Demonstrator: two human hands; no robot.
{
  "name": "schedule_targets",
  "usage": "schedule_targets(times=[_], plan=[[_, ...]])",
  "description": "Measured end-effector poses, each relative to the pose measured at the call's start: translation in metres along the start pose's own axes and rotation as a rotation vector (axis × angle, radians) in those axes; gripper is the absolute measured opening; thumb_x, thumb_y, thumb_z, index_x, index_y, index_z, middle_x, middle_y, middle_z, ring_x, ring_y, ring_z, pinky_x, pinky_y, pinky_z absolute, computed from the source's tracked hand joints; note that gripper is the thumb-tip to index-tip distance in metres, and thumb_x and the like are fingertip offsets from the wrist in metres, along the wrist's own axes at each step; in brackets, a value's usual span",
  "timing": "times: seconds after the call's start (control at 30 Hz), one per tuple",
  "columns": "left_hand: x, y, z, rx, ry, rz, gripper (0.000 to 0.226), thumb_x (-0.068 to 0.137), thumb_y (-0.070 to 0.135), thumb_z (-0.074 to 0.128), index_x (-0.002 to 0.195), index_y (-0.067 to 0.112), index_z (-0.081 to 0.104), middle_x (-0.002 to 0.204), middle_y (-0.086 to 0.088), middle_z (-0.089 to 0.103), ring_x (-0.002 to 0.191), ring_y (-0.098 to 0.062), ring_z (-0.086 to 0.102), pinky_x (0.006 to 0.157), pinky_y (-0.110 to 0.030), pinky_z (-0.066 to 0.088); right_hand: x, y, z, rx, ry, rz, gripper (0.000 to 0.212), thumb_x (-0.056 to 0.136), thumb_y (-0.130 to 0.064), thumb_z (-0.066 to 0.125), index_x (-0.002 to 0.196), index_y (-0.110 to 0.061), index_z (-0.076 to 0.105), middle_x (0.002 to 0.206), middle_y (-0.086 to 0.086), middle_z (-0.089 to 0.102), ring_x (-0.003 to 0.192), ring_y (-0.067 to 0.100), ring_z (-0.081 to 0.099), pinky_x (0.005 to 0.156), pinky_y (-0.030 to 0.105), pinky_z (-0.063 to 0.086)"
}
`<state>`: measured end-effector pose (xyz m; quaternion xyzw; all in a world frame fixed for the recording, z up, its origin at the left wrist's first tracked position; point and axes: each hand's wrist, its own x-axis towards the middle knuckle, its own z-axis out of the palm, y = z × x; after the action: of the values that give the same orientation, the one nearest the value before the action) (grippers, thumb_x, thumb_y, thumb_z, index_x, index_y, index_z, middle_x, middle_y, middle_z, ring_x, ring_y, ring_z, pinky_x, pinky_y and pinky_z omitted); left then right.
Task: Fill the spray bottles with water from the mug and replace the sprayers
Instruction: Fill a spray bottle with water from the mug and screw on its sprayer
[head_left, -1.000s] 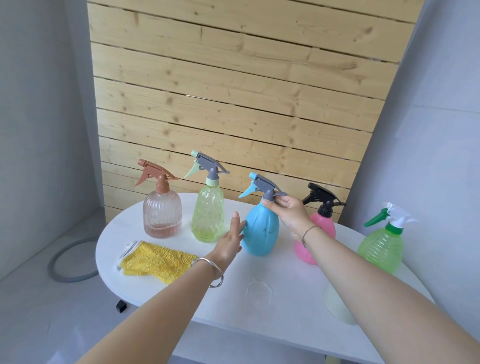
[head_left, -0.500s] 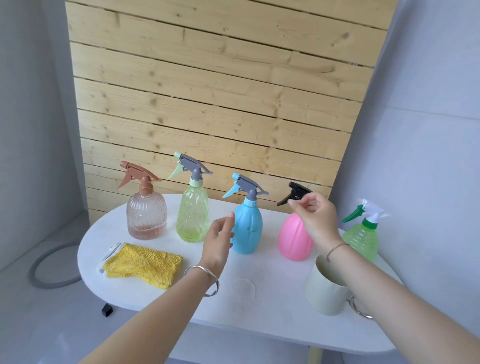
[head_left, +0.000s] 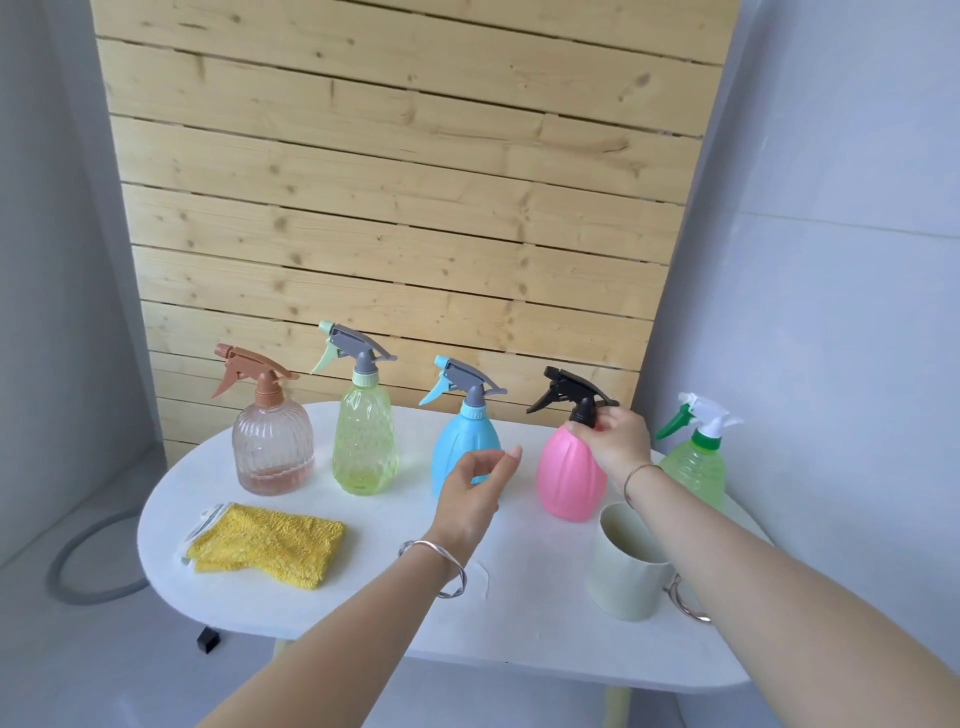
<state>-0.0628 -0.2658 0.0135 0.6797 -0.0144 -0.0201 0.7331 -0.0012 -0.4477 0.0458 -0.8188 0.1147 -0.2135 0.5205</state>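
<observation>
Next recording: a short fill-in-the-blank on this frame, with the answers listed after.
1. The right hand grips the black sprayer of the ____ bottle.
2. The left hand, fingers relaxed, holds ____.
3. The mug stands on the table beneath the ____ forearm.
4. The cloth is ____.

Missing words: pink; nothing; right; yellow.
</observation>
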Motion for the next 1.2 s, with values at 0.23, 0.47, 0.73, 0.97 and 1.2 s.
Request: schedule_targets(times=[0.23,0.47,0.73,0.97,1.2], plan=[[-0.022,0.036,0.005,0.148,-0.053,0.233,0.077,0.061,0.053,0.079,0.126,0.027,0.048,0.127,0.012,0.05,0.114,-0.008,0.05,0.086,-0.02,0.041,-0.045,-0.076,-0.037,0.278,0.022,-0.16,0.019,0.072,-0.022,0.081,0.083,-0.021,0.065,0.083,-0.004,0.068,0.078,0.013,0.063,0.075,0.03,0.051],[-0.08,0.082,-0.015,0.132,-0.077,0.319,0.062,0.058,0.042,0.09,0.106,0.043,0.051,0.109,0.016,0.057,0.093,0.0,0.058,0.062,-0.011,0.048,-0.111,-0.12,-0.064,0.472,-0.299,-0.147,0.027,0.08,-0.023,0.073,0.106,-0.015,0.071,0.101,-0.002,0.073,0.091,0.007,0.065,0.084,0.024,0.051],[-0.147,0.115,-0.043,0.109,-0.069,0.288,0.081,0.045,0.049,0.085,0.117,0.03,0.053,0.11,0.009,0.058,0.081,-0.002,0.062,0.057,-0.014,0.048,-0.17,-0.164,-0.078,0.556,-0.424,-0.136,0.023,0.08,-0.018,0.071,0.103,-0.015,0.071,0.095,-0.002,0.073,0.087,0.007,0.064,0.082,0.022,0.05],[-0.187,0.133,-0.056,0.051,-0.177,0.2,0.088,0.043,0.06,0.08,0.121,0.027,0.057,0.119,-0.003,0.063,0.093,-0.016,0.067,0.066,-0.021,0.053,-0.208,-0.198,-0.102,0.526,-0.543,-0.127,0.035,0.075,-0.032,0.07,0.106,-0.017,0.071,0.099,-0.001,0.07,0.087,0.012,0.061,0.075,0.024,0.049],[-0.212,0.145,-0.061,-0.097,-0.422,-0.002,0.089,0.058,0.065,0.075,0.134,0.026,0.049,0.13,-0.004,0.06,0.117,-0.022,0.061,0.095,-0.045,0.053,-0.235,-0.213,-0.114,0.657,-0.458,-0.11,0.039,0.07,-0.035,0.074,0.105,-0.018,0.071,0.103,-0.003,0.07,0.096,0.013,0.059,0.082,0.027,0.046]])
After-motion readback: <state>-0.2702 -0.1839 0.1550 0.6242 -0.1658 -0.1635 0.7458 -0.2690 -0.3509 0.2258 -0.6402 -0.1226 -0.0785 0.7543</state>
